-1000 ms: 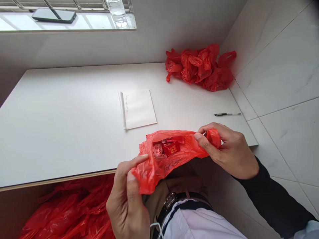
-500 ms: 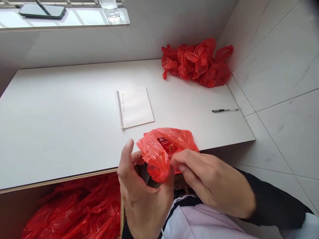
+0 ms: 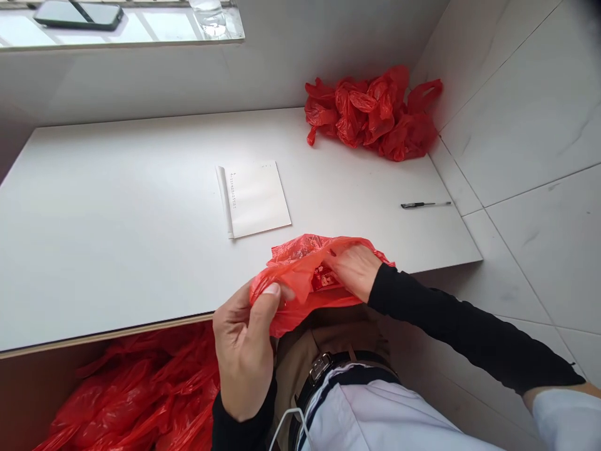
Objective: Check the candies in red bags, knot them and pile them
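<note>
While left hand (image 3: 246, 354) pinches red bag (image 3: 293, 272), right hand (image 3: 358, 268) sits inside, grip hidden, cannot tell; notepad (image 3: 260, 200) writing (image 3: 233, 191) illegible.

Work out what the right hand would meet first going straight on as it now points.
Likely the red bag, on its left side; the right hand has its fingertips hidden, so depth is unclear.

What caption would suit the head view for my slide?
Left fingers hold a red plastic bag open while the right hand reaches inside, at the edge of a white table.
</note>
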`<state>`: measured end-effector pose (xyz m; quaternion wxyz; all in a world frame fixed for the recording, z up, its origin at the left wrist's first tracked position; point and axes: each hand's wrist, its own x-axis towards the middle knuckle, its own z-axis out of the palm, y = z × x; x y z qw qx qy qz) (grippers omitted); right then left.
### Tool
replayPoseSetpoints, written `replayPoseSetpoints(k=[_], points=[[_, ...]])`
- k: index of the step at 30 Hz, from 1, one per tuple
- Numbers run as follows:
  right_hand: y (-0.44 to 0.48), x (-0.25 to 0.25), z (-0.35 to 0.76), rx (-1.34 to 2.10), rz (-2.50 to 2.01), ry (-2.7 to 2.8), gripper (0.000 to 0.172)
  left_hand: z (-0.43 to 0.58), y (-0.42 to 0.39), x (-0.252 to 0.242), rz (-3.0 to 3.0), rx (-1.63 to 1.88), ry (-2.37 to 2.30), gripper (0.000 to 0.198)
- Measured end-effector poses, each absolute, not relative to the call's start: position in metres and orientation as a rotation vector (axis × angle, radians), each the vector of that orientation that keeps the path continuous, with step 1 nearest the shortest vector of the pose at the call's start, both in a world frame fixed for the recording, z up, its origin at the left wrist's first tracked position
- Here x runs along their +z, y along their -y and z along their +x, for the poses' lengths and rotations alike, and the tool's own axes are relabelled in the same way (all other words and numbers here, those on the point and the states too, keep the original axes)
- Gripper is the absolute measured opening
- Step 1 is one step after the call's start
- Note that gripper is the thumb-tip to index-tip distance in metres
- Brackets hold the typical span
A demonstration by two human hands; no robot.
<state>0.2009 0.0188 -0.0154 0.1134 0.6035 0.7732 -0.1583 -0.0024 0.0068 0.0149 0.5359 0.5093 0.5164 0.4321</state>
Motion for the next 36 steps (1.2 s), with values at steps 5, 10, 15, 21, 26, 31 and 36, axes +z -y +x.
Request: replayPoseSetpoints(k=[5,10,15,21,26,31,36], points=[[-0.012,-0.014,0.206,-0.506,1.776,-2.285,0.021,0.005,-0.007,0.012,1.097,1.183,-1.187,0.028],[-0.012,-0.023,0.2,-0.561,1.703,-2.345,0.016,0.01,-0.003,0.01,1.171,1.233,-1.236,0.031],[-0.013,-0.025,0.213,-0.862,1.867,-2.402,0.014,0.005,0.0,0.008,1.148,1.248,-1.264,0.034],[-0.008,-0.019,0.221,-1.337,2.209,-2.409,0.026,0.005,0.001,0.007,1.123,1.231,-1.274,0.032],[-0.005,-0.014,0.222,-1.917,2.24,-2.074,0.029,0.008,0.0,0.008,1.094,1.276,-1.261,0.032],[-0.006,-0.009,0.225,-2.365,2.158,-1.749,0.03,0.006,0.0,0.008,1.141,1.248,-1.312,0.032],[-0.007,-0.007,0.226,-2.517,2.08,-1.661,0.028,0.006,0.0,0.007,1.14,1.263,-1.309,0.033]])
